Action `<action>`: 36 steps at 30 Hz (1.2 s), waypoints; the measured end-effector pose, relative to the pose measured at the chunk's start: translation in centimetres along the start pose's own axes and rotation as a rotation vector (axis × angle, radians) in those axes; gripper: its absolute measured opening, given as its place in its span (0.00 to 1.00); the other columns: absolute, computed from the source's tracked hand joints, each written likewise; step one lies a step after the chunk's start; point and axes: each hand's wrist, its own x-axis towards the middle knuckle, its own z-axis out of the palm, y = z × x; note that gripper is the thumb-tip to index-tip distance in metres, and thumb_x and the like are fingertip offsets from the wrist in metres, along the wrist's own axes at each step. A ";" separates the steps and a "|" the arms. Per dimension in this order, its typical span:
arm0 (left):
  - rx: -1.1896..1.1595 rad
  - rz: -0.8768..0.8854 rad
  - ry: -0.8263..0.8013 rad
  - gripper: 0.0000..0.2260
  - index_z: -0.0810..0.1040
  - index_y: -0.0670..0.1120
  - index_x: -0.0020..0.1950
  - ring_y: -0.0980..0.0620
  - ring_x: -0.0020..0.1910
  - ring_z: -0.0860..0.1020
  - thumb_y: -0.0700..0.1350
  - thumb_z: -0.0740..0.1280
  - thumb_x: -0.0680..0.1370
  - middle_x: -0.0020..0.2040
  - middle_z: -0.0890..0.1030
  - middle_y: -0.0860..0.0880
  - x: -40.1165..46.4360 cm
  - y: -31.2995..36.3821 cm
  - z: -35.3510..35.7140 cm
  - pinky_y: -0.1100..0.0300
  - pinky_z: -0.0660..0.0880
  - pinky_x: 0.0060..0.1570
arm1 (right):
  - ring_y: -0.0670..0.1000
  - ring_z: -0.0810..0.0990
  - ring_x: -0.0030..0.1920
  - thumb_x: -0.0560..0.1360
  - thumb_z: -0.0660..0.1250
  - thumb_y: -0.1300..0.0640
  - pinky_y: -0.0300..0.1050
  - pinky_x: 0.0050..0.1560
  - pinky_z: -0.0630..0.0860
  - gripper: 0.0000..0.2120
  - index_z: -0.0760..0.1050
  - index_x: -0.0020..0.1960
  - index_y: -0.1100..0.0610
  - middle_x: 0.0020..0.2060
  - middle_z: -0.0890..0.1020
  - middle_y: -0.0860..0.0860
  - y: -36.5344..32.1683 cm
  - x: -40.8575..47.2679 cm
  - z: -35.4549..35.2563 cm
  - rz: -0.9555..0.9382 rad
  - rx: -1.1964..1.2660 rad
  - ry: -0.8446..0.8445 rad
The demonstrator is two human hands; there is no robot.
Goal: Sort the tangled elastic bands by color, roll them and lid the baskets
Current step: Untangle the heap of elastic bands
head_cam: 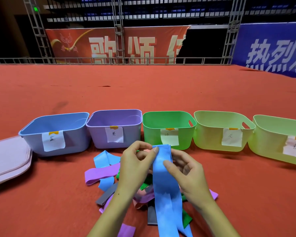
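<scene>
A long blue elastic band point(164, 190) hangs lifted above the pile, pinched at its top end by my left hand point(137, 165) and held along its side by my right hand point(186, 170). Beneath them lies a tangled pile of bands point(108, 175) in blue, purple, green, grey and pink on the red carpet. Behind the pile stand labelled baskets in a row: a blue basket point(58, 120), a purple basket point(114, 117), a green basket point(167, 117) and two yellow-green baskets point(220, 118) point(280, 124). All look empty.
Pink lids point(7, 161) lie stacked at the left, beside the blue basket. Red carpet point(143, 86) stretches far behind the baskets to a metal rail and banners.
</scene>
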 end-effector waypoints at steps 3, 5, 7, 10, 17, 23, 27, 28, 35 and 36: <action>0.129 0.036 0.007 0.07 0.80 0.54 0.53 0.44 0.30 0.83 0.54 0.75 0.80 0.33 0.84 0.46 0.2 -0.4 0.0 0.43 0.81 0.35 | 0.53 0.86 0.60 0.79 0.71 0.70 0.46 0.62 0.82 0.16 0.81 0.64 0.59 0.57 0.88 0.52 0.2 0.2 -0.2 -0.014 -0.054 0.003; 0.185 0.036 -0.062 0.09 0.81 0.57 0.55 0.48 0.31 0.82 0.60 0.72 0.80 0.35 0.84 0.49 0.6 -0.5 -0.2 0.45 0.79 0.35 | 0.53 0.87 0.60 0.80 0.68 0.72 0.45 0.61 0.82 0.15 0.81 0.64 0.60 0.57 0.88 0.52 0.1 0.3 -0.5 -0.016 -0.071 0.013; 0.193 0.053 -0.138 0.12 0.84 0.59 0.54 0.52 0.28 0.73 0.64 0.70 0.78 0.35 0.81 0.51 0.9 -0.1 -0.3 0.52 0.71 0.33 | 0.53 0.86 0.61 0.81 0.67 0.72 0.46 0.62 0.82 0.15 0.80 0.65 0.61 0.57 0.88 0.52 -0.2 0.4 -0.6 -0.022 -0.072 0.028; 0.005 0.048 -0.171 0.07 0.88 0.53 0.51 0.54 0.34 0.72 0.55 0.75 0.80 0.38 0.83 0.51 0.7 1.6 0.0 0.54 0.71 0.38 | 0.52 0.86 0.61 0.82 0.66 0.72 0.46 0.63 0.81 0.16 0.80 0.66 0.59 0.58 0.88 0.52 -1.2 0.0 -0.7 -0.025 -0.023 0.023; -0.239 0.173 -0.144 0.04 0.90 0.40 0.52 0.55 0.39 0.81 0.39 0.76 0.79 0.46 0.89 0.42 -1.2 6.4 3.0 0.65 0.76 0.38 | 0.51 0.84 0.64 0.74 0.79 0.59 0.49 0.61 0.80 0.29 0.73 0.71 0.52 0.62 0.85 0.50 -2.9 -2.2 -0.3 -0.010 -0.103 -0.002; -0.310 0.182 -0.131 0.03 0.89 0.42 0.50 0.51 0.43 0.83 0.41 0.76 0.79 0.45 0.89 0.44 -1.2 7.3 6.4 0.55 0.80 0.44 | 0.45 0.85 0.54 0.69 0.79 0.53 0.56 0.55 0.82 0.29 0.72 0.67 0.42 0.54 0.85 0.41 -4.1 -4.3 -2.2 0.011 -0.341 0.165; -0.359 0.071 -0.190 0.04 0.85 0.39 0.51 0.53 0.40 0.84 0.40 0.73 0.82 0.41 0.88 0.44 -0.7 7.7 8.6 0.59 0.82 0.38 | 0.49 0.87 0.52 0.68 0.80 0.53 0.59 0.55 0.83 0.32 0.72 0.68 0.40 0.53 0.87 0.45 -5.7 -5.2 -4.8 0.055 -0.380 0.178; -0.364 0.047 -0.215 0.04 0.84 0.40 0.51 0.55 0.38 0.83 0.40 0.72 0.82 0.38 0.86 0.45 -0.6 7.8 9.3 0.61 0.81 0.35 | 0.48 0.87 0.52 0.69 0.83 0.54 0.56 0.54 0.84 0.34 0.72 0.69 0.40 0.53 0.87 0.46 -6.2 -5.5 -5.5 0.054 -0.369 0.164; -0.342 0.026 -0.275 0.05 0.81 0.46 0.49 0.51 0.36 0.78 0.43 0.72 0.84 0.36 0.81 0.42 0.0 8.7 15.0 0.56 0.76 0.35 | 0.48 0.87 0.46 0.70 0.84 0.59 0.45 0.45 0.82 0.27 0.76 0.64 0.46 0.48 0.88 0.48 -7.5 -7.3 -10.5 0.138 -0.364 0.156; -0.339 0.028 -0.258 0.05 0.81 0.46 0.49 0.50 0.37 0.76 0.44 0.72 0.84 0.35 0.80 0.42 0.1 8.6 15.7 0.54 0.74 0.37 | 0.49 0.87 0.43 0.70 0.83 0.61 0.46 0.42 0.82 0.25 0.77 0.61 0.49 0.46 0.88 0.49 -7.7 -7.5 -11.1 0.164 -0.362 0.143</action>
